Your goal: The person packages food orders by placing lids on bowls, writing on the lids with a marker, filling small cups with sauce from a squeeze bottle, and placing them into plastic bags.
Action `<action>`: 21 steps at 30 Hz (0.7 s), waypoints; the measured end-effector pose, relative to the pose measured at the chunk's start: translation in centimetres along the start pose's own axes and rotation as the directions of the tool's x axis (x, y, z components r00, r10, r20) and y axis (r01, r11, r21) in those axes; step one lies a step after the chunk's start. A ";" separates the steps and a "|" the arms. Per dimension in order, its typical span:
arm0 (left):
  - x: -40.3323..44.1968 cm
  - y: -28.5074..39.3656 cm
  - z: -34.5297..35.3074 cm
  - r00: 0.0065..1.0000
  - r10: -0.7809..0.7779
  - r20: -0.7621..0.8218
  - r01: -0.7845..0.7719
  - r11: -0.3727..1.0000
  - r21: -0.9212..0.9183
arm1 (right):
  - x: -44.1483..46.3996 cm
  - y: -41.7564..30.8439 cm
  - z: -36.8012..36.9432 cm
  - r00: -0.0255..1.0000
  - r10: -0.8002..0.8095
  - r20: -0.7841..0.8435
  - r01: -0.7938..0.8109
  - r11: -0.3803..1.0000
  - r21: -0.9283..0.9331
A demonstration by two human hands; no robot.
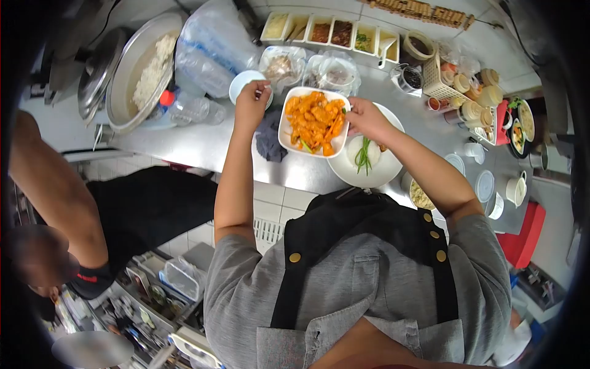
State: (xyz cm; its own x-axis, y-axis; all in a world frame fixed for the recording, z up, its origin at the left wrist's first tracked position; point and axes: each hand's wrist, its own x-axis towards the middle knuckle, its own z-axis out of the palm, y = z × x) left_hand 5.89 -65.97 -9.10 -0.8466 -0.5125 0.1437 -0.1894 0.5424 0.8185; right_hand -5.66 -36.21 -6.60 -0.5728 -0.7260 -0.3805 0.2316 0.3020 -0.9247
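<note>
My right hand point(364, 119) grips the right rim of a square white bowl point(283, 134), which is filled with orange, sauce-coated food pieces point(314, 122). Partly beneath it on the counter is a round white plate point(386, 169) with a mound of white rice point(355, 154) and green stalks point(364, 156). My left hand point(253, 101) is over a small pale round bowl point(241, 83), its fingers curled together; what they hold, if anything, is hidden. Below that hand, a dark crumpled cloth point(270, 138) lies beside the square bowl.
White ingredient containers point(330, 32) line the back wall. To the left are a plastic bottle point(193, 111) and a large metal basin point(123, 117) with rice. A basket point(439, 80) of sauce bottles stands at right. A co-worker's arm point(58, 184) reaches in at left.
</note>
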 end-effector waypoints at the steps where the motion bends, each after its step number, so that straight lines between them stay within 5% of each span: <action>1: 2.2 1.0 0.9 0.999 0.036 -0.023 -0.037 0.999 -0.017 | -0.6 0.0 -0.3 0.999 0.040 0.013 -0.040 0.999 0.009; 6: 12.7 5.1 7.5 0.986 0.166 -0.028 -0.168 0.980 -0.103 | -3.8 -0.5 -2.3 0.993 0.070 -0.094 -0.070 0.998 0.004; 13: 24.5 2.5 16.5 0.917 0.316 0.244 -0.384 0.866 0.322 | -7.4 -0.7 -6.7 0.953 0.112 -0.282 -0.099 0.993 0.061; 15: 27.6 0.4 19.7 0.873 0.243 0.422 -0.442 0.759 0.479 | -7.3 0.4 -8.2 0.946 0.097 -0.310 -0.069 0.993 0.100; 19: 26.6 4.1 20.1 0.832 0.072 0.550 -0.370 0.811 0.454 | -7.6 0.4 -9.2 0.911 0.088 -0.403 -0.009 0.981 0.195; 21: 28.1 2.1 22.1 0.706 0.015 0.708 -0.575 0.596 0.561 | -7.3 0.3 -9.7 0.892 0.095 -0.442 -0.010 0.981 0.191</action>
State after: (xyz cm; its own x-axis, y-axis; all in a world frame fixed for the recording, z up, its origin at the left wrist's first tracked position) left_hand -29.33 -64.52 -15.67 -0.9528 0.1176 -0.2799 0.0949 0.9911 0.0935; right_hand -9.04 -24.79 -4.05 -0.8366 -0.3452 -0.4254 0.3835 0.1854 -0.9047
